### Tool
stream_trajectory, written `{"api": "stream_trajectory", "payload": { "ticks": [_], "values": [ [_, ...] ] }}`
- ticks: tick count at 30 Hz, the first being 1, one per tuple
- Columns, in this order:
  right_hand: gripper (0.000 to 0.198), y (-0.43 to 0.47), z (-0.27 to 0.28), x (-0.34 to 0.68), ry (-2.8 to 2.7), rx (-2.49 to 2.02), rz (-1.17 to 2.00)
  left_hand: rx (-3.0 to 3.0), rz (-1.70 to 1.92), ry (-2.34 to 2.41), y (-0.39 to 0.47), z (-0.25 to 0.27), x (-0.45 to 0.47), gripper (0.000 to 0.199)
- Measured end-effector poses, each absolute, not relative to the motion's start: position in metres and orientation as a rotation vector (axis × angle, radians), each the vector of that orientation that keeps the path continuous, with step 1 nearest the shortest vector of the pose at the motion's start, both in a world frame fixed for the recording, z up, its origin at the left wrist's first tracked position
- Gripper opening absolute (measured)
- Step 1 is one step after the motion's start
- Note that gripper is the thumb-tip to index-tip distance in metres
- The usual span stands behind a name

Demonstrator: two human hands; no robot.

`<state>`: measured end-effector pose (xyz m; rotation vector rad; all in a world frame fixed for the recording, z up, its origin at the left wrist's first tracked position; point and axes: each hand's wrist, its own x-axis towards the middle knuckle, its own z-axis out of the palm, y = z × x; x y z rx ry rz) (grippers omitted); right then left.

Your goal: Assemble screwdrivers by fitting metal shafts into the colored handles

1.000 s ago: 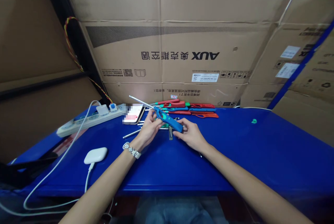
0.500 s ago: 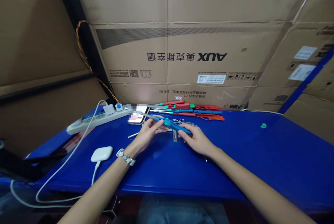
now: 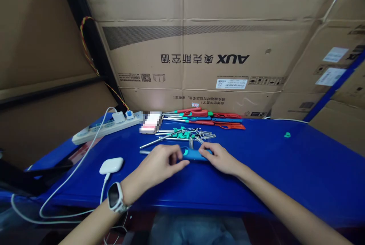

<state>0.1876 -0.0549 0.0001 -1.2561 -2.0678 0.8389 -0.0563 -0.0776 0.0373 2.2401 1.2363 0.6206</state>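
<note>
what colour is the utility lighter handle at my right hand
Blue utility lighter handle, clearest in head view.

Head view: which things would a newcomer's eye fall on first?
Probably the large upside-down AUX lettering on the cardboard wall behind the vivid blue table. Next, the blue lighter front and centre, its right end gripped by the right hand, with the left hand at its left part. Beyond it, bright green pieces lie among metal rods.
</note>
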Motion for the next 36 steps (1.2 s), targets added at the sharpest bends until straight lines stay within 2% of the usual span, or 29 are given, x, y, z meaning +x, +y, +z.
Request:
{"api": "stream_trajectory", "payload": {
  "ticks": [2, 4, 6, 8, 11, 14, 16, 18, 21, 23, 28, 33, 36],
  "values": [
    [0.028, -0.057, -0.002, 0.185, -2.189, -1.221, 0.691, 2.495, 0.644, 1.122, -0.077, 0.038, -0.045, 0.028],
    [0.025, -0.058, -0.004, 0.182, -2.285, -1.194, 0.588, 2.62, 0.598, 1.047, -0.069, 0.031, -0.035, 0.035],
    [0.023, -0.058, -0.005, 0.18, -2.356, -1.201, 0.488, 2.651, 0.514, 1.007, -0.057, 0.021, -0.028, 0.034],
    [0.021, -0.057, -0.004, 0.182, -2.382, -1.195, 0.422, 2.62, 0.47, 0.979, -0.046, 0.012, -0.026, 0.025],
    [0.017, -0.053, 0.002, 0.192, -2.271, -1.212, 0.337, 2.564, 0.506, 0.961, -0.038, 0.006, -0.028, 0.02],
    [0.011, -0.046, 0.008, 0.207, -2.051, -1.46, 0.25, 2.563, 0.503, 0.988, -0.035, 0.008, -0.029, 0.021],
    [0.009, -0.041, 0.01, 0.216, -1.952, -1.706, 0.27, 2.589, 0.493, 0.999, -0.033, 0.01, -0.025, 0.023],
    [0.016, -0.037, 0.009, 0.223, -1.935, -1.857, 0.291, 2.621, 0.51, 0.989, -0.028, 0.012, -0.018, 0.027],
    [0.026, -0.033, 0.005, 0.226, -1.963, -1.925, 0.275, 2.66, 0.529, 0.954, -0.019, 0.014, -0.002, 0.031],
    [0.025, -0.031, 0.002, 0.226, -1.952, -1.931, 0.279, 2.665, 0.52, 0.926, -0.014, 0.015, 0.008, 0.03],
    [0.015, -0.027, -0.002, 0.229, -1.951, -1.81, 0.379, 2.646, 0.508, 0.907, -0.01, 0.012, 0.016, 0.029],
    [0.025, -0.026, 0.001, 0.23, -1.795, -1.663, 0.502, 2.605, 0.588, 0.902, -0.014, 0.006, 0.004, 0.028],
    [0.038, -0.024, 0.007, 0.223, -1.571, -1.451, 0.72, 2.559, 0.599, 0.936, -0.014, 0.004, -0.003, 0.028]
  ]
}}
